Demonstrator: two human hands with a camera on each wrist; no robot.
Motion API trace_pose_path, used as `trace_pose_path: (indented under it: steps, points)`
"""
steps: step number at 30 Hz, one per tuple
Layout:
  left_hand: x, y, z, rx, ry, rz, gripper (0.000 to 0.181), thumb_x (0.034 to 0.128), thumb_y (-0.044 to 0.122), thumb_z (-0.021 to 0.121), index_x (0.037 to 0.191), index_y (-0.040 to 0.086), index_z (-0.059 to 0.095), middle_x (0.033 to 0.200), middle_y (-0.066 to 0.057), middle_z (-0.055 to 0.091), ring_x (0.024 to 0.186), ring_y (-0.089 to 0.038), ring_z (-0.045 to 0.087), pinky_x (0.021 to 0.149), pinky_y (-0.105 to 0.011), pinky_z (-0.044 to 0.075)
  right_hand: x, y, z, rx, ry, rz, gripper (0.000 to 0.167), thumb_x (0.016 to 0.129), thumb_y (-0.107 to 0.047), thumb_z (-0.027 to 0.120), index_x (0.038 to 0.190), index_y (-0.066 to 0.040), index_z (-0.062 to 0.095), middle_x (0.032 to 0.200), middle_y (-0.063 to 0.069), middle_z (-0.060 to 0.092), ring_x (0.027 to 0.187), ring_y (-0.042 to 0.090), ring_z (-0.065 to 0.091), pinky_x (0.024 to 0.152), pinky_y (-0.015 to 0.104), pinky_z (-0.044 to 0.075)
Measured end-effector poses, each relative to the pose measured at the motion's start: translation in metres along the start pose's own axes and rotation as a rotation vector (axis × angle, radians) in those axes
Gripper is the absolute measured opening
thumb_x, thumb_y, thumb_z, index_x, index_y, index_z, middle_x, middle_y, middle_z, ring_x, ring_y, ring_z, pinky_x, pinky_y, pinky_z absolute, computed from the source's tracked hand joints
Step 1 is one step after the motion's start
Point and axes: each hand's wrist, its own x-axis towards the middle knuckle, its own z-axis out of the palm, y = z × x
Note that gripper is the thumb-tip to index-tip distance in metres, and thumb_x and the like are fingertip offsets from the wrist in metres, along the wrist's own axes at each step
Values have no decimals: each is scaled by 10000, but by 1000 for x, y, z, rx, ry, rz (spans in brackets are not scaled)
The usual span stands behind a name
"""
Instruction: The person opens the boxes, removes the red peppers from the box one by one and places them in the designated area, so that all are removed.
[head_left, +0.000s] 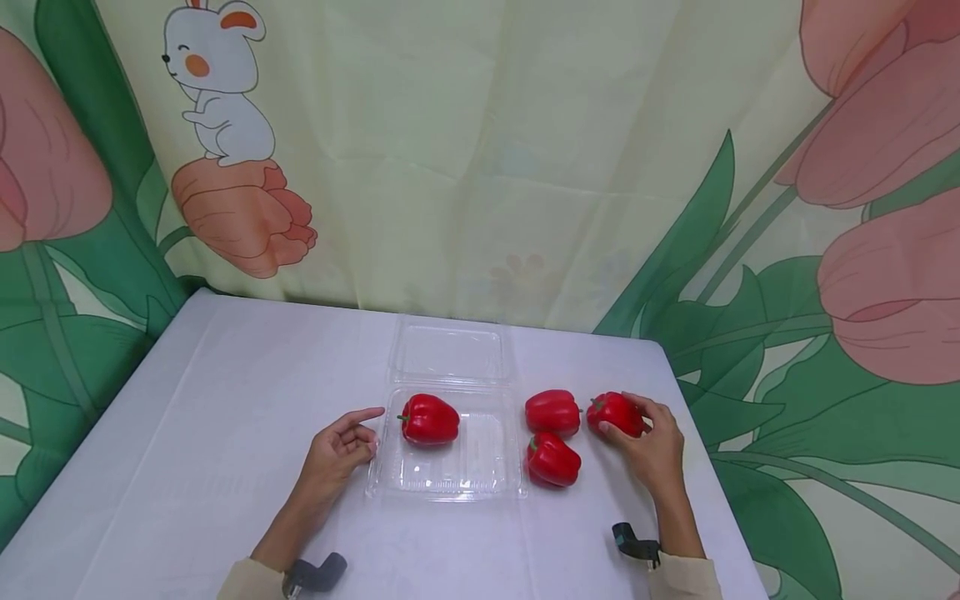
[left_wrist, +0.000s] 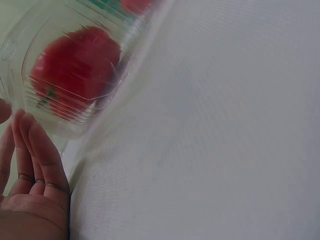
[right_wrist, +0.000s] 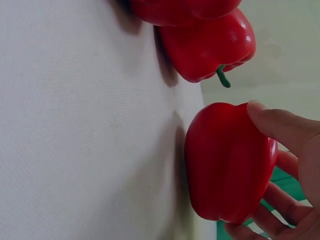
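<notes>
A clear plastic clamshell container (head_left: 487, 492) lies with its lid (head_left: 450, 352) folded back on the table. One red bell pepper (head_left: 430, 420) with a green stem sits in the left part of its base. My left hand (head_left: 341, 448) is at the container's left edge, index finger extended and the others loosely bent; whether the fingertips touch the rim is hard to tell. At the right, my right hand (head_left: 651, 442) grips another red bell pepper (right_wrist: 230, 162) between thumb and fingers, low over the table or resting on it.
Two more red bell peppers, an upper one (head_left: 552, 412) and a lower one (head_left: 553, 460), lie between the container and my right hand. A white cloth covers the table (head_left: 202, 433). Behind it hangs a printed curtain (head_left: 465, 167) with a rabbit and tulips.
</notes>
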Motion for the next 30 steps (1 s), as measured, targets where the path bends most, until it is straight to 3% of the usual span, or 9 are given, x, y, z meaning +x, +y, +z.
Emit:
trace_pose_path:
  steps: [12, 17, 30]
  points:
    - [0, 0, 0, 21, 5, -6, 482, 965, 9, 718, 1422, 142, 641, 1040, -130, 666, 861, -143, 671, 830, -189, 620, 2, 1, -1, -15, -44, 41, 809, 847, -240, 902, 1557, -168, 520, 1574, 190, 495, 1445, 432, 460, 1053, 626, 550]
    - [-1, 2, 1, 25, 1, -5, 488, 969, 7, 715, 1436, 118, 627, 1029, -97, 667, 865, -132, 668, 829, -181, 617, 2, -6, -5, -42, -28, 42, 799, 851, -236, 897, 1556, -176, 526, 1601, 201, 478, 1465, 452, 435, 1025, 646, 556]
    - [-2, 2, 1, 25, 4, -7, 487, 967, 9, 723, 1432, 122, 631, 1038, -121, 664, 862, -132, 669, 829, -182, 616, -13, -54, -18, 6, 107, -129, 786, 797, -229, 936, 1506, -256, 596, 1576, 117, 531, 1444, 382, 490, 1002, 673, 563]
